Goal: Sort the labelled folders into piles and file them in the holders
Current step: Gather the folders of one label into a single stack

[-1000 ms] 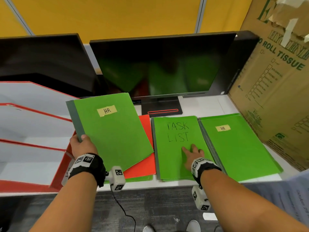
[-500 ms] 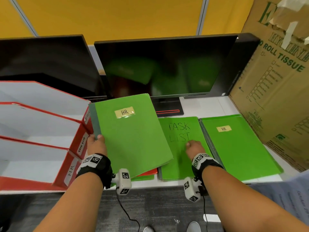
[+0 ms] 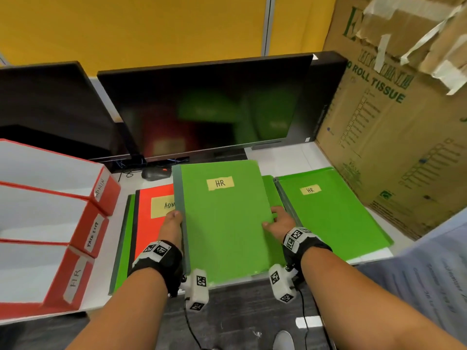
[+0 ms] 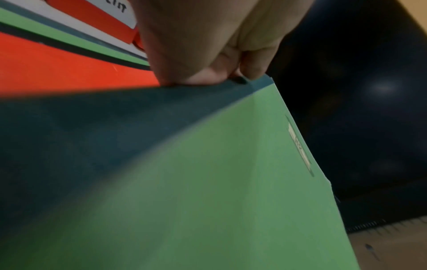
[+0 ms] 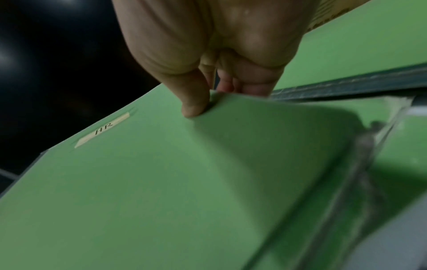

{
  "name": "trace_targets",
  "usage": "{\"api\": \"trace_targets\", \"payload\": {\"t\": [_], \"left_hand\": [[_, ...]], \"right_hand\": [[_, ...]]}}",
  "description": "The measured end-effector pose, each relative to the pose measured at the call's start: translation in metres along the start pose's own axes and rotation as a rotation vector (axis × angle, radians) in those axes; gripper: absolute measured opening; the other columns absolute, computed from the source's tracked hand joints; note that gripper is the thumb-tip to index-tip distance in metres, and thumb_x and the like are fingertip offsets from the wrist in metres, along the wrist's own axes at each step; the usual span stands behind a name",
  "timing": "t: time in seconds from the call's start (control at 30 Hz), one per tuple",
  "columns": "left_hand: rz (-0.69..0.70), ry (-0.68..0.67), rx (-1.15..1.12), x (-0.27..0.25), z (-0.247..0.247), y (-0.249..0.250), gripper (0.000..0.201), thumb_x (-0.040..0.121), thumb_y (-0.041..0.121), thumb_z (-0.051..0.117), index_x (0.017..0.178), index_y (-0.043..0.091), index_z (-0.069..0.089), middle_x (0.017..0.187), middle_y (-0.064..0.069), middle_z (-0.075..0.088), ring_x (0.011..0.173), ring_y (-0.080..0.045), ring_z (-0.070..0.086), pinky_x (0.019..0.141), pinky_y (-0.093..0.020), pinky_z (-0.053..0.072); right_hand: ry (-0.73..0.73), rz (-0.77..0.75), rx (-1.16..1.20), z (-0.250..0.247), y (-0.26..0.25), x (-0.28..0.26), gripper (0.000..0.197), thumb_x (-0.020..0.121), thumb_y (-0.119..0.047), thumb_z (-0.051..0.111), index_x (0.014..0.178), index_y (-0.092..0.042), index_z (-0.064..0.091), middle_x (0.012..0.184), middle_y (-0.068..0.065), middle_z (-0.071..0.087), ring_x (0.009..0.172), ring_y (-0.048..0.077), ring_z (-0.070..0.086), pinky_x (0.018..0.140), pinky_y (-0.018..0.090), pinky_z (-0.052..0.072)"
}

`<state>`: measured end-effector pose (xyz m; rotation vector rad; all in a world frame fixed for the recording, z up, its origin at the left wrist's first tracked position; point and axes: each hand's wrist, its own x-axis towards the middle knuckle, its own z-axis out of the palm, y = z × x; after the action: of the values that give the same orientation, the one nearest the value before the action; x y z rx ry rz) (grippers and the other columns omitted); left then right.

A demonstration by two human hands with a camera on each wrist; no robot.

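A green folder labelled HR (image 3: 225, 218) (image 4: 231, 182) (image 5: 161, 182) hangs above the middle pile, held by both hands. My left hand (image 3: 173, 219) (image 4: 208, 73) grips its grey spine edge. My right hand (image 3: 276, 219) (image 5: 208, 95) pinches its right edge, thumb on top. Under it lies another green folder (image 3: 271, 193), mostly hidden. To the right lies a green HR folder (image 3: 328, 215). To the left lies a red folder labelled ADM… (image 3: 154, 198) on a green one (image 3: 126, 238).
Three red-and-white file holders (image 3: 83, 238) labelled ADMIN, TASK LIST and HR stand at the left. Two dark monitors (image 3: 209, 107) stand behind the folders, a mouse (image 3: 154, 173) under them. A large cardboard box (image 3: 404, 122) stands at the right. A printed sheet (image 3: 434, 274) lies at the lower right.
My left hand has carried the HR folder rightward from over the red folder to over the TASK LIST folder. My right hand left that folder's cover and took the HR folder's right edge.
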<state>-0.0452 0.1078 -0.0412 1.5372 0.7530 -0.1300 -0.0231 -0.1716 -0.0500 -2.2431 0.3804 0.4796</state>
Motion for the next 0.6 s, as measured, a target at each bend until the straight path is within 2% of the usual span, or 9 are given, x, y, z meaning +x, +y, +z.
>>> {"api": "trace_targets", "payload": {"t": [0.07,0.13,0.2,0.23,0.3,0.37,0.43,0.53,0.6], "left_hand": [[-0.003,-0.06,-0.056,-0.004,0.009,0.004,0.021,0.095,0.013,0.042,0.112,0.015,0.054,0.095,-0.013,0.064,0.083,-0.026,0.059,0.085,-0.042,0.05],[0.008,-0.08,-0.018,-0.006,0.019,0.004,0.024,0.095,0.004,0.043,0.112,0.018,0.053,0.096,-0.014,0.064,0.085,-0.026,0.059,0.089,-0.044,0.049],[0.005,-0.078,0.045,0.0,0.027,0.0,0.027,0.088,0.012,0.051,0.104,0.032,0.057,0.105,-0.013,0.066,0.096,-0.031,0.061,0.098,-0.054,0.046],[-0.003,-0.077,0.055,0.009,0.03,-0.007,0.026,0.082,0.019,0.053,0.098,0.039,0.058,0.107,-0.013,0.067,0.099,-0.033,0.062,0.096,-0.058,0.046],[-0.014,-0.057,0.062,0.031,0.036,-0.024,0.024,0.077,0.024,0.053,0.095,0.04,0.057,0.105,-0.014,0.066,0.094,-0.035,0.063,0.089,-0.062,0.048],[-0.011,-0.033,0.106,0.038,0.046,-0.028,0.03,0.076,0.028,0.052,0.103,0.04,0.053,0.109,-0.018,0.065,0.095,-0.04,0.063,0.086,-0.065,0.049],[0.006,-0.017,0.147,0.041,0.053,-0.029,0.04,0.076,0.03,0.052,0.115,0.037,0.049,0.117,-0.021,0.062,0.104,-0.044,0.06,0.089,-0.064,0.048],[0.008,0.011,0.175,0.033,0.063,-0.022,0.045,0.087,0.022,0.051,0.131,0.027,0.043,0.126,-0.019,0.057,0.114,-0.044,0.056,0.096,-0.06,0.045],[0.011,0.022,0.183,0.022,0.072,-0.013,0.046,0.09,0.021,0.05,0.135,0.023,0.04,0.129,-0.018,0.056,0.116,-0.042,0.055,0.098,-0.058,0.044]], "right_hand": [[0.075,0.029,0.005,-0.013,0.008,0.003,0.049,0.087,-0.022,0.061,0.133,-0.015,0.044,0.121,0.01,0.06,0.107,0.027,0.058,0.092,0.03,0.046],[0.129,0.043,0.027,-0.024,0.016,0.005,0.047,0.088,-0.018,0.06,0.132,-0.012,0.045,0.12,0.013,0.06,0.104,0.028,0.059,0.09,0.031,0.046],[0.153,0.054,0.039,-0.034,0.023,0.007,0.044,0.088,-0.015,0.058,0.131,-0.009,0.046,0.117,0.015,0.061,0.098,0.027,0.059,0.084,0.029,0.046],[0.16,0.062,0.041,-0.039,0.025,0.006,0.043,0.088,-0.013,0.057,0.129,-0.008,0.046,0.115,0.015,0.061,0.096,0.027,0.059,0.081,0.028,0.045],[0.187,0.082,0.037,-0.051,0.032,0.009,0.041,0.088,-0.01,0.056,0.128,-0.006,0.047,0.114,0.016,0.061,0.098,0.028,0.061,0.078,0.028,0.046],[0.237,0.12,0.03,-0.063,0.04,0.012,0.04,0.088,-0.008,0.053,0.127,-0.007,0.048,0.107,0.016,0.063,0.096,0.03,0.062,0.075,0.03,0.048],[0.285,0.156,0.023,-0.075,0.049,0.015,0.04,0.087,-0.004,0.05,0.126,-0.01,0.045,0.089,0.013,0.06,0.081,0.029,0.059,0.067,0.029,0.045],[0.331,0.202,0.016,-0.092,0.064,0.018,0.041,0.085,0.003,0.047,0.122,-0.012,0.04,0.067,0.006,0.047,0.061,0.024,0.051,0.051,0.026,0.038],[0.353,0.233,0.008,-0.103,0.072,0.02,0.038,0.084,0.004,0.046,0.118,-0.012,0.041,0.066,0.005,0.045,0.063,0.026,0.052,0.052,0.029,0.042]]}}
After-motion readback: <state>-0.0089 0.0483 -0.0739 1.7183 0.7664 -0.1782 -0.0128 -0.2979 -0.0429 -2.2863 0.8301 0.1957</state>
